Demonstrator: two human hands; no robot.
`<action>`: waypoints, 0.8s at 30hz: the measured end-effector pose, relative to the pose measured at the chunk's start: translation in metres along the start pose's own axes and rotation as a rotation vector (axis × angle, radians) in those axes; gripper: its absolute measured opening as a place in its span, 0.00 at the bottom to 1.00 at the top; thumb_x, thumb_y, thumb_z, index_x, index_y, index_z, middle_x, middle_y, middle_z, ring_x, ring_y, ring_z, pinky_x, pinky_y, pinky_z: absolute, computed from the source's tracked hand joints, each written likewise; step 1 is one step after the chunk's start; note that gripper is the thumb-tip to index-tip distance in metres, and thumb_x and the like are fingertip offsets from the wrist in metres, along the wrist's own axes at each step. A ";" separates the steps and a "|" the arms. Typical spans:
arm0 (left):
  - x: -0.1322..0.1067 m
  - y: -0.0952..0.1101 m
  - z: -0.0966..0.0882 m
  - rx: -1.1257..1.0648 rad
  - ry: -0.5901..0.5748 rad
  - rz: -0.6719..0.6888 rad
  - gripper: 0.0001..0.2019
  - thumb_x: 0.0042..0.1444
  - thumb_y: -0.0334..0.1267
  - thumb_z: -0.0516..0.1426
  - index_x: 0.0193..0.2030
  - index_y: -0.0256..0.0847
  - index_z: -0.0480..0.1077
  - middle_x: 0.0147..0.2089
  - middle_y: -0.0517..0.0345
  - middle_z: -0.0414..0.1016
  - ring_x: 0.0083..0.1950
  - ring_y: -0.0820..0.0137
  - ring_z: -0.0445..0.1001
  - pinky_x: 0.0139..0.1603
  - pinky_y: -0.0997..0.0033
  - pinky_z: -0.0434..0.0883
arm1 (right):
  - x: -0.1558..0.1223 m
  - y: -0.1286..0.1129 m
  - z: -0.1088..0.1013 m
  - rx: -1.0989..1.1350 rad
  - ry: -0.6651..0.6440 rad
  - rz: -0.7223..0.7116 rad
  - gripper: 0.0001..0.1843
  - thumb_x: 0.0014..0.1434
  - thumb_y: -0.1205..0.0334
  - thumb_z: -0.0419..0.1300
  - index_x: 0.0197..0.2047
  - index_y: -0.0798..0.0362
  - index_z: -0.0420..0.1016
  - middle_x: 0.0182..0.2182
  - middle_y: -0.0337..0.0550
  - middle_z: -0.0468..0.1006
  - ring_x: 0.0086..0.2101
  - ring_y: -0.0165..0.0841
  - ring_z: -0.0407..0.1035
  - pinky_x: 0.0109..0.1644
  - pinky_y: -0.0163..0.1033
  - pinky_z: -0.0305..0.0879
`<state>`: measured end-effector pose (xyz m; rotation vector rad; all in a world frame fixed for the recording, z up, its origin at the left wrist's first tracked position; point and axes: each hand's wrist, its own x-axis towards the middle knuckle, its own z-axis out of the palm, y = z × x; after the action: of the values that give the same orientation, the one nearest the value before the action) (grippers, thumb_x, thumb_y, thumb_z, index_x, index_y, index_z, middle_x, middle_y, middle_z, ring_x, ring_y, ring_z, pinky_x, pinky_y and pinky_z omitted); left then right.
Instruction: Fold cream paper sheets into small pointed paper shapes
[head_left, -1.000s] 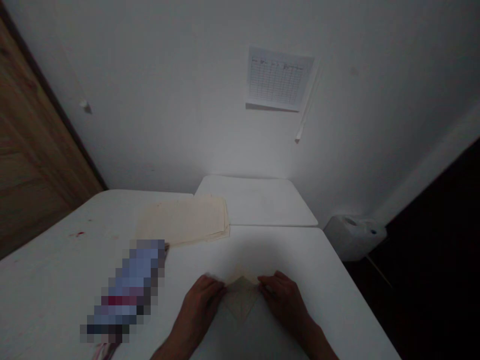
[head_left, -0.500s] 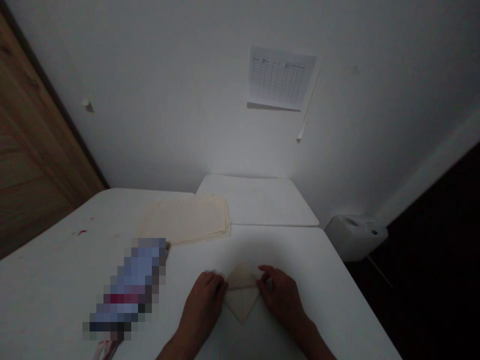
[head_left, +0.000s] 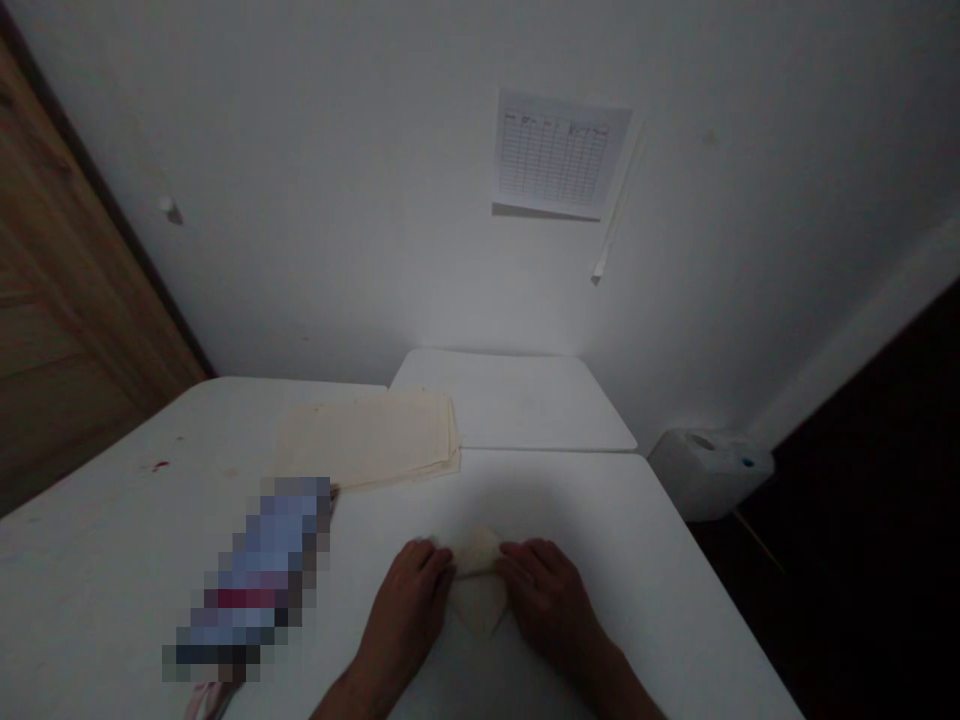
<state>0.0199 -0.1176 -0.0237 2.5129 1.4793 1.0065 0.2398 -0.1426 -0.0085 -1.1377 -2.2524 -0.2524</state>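
Note:
A small folded piece of cream paper (head_left: 478, 598) lies on the white table (head_left: 600, 540) between my two hands, with a crease running across its middle. My left hand (head_left: 411, 595) is closed at the paper's left corner, thumb and fingers pinching its edge. From the other side my right hand (head_left: 546, 590) reaches over the right part of the paper, its fingers bent and pressed onto it near the crease. The right corner of the paper is hidden under those fingers.
A stack of cream paper sheets (head_left: 367, 435) lies at the back left. Nearer, a blurred-out bluish object (head_left: 259, 575) rests on the table. A printed sheet (head_left: 561, 155) hangs on the wall. Beyond the table's right edge stands a white container (head_left: 709, 475).
My right hand has moved left, its fingers now over the paper's right corner and pressing it. The left hand has stayed at the left corner.

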 end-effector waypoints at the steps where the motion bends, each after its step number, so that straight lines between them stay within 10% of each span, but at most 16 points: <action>1: 0.000 0.000 0.000 -0.001 0.002 0.000 0.09 0.63 0.33 0.50 0.39 0.40 0.73 0.38 0.50 0.72 0.40 0.61 0.72 0.42 0.61 0.73 | 0.001 -0.002 0.000 0.006 -0.018 -0.073 0.14 0.64 0.71 0.50 0.48 0.54 0.74 0.48 0.47 0.77 0.42 0.39 0.69 0.47 0.45 0.68; 17: -0.001 0.000 0.002 -0.004 -0.007 -0.002 0.09 0.63 0.31 0.50 0.42 0.40 0.71 0.39 0.51 0.72 0.42 0.62 0.71 0.44 0.58 0.73 | 0.003 -0.006 0.004 0.110 -0.182 -0.062 0.15 0.64 0.70 0.55 0.54 0.53 0.72 0.52 0.45 0.76 0.52 0.36 0.68 0.57 0.43 0.66; 24: 0.003 -0.001 0.003 -0.078 -0.241 0.224 0.31 0.47 0.14 0.46 0.54 0.42 0.69 0.56 0.50 0.71 0.59 0.62 0.65 0.58 0.56 0.69 | 0.004 -0.008 0.000 0.137 -0.206 -0.025 0.18 0.63 0.70 0.56 0.55 0.52 0.71 0.52 0.44 0.76 0.53 0.35 0.67 0.58 0.43 0.65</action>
<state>0.0219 -0.1139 -0.0251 2.6732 1.0927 0.7350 0.2317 -0.1448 -0.0051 -1.1066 -2.4230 0.0103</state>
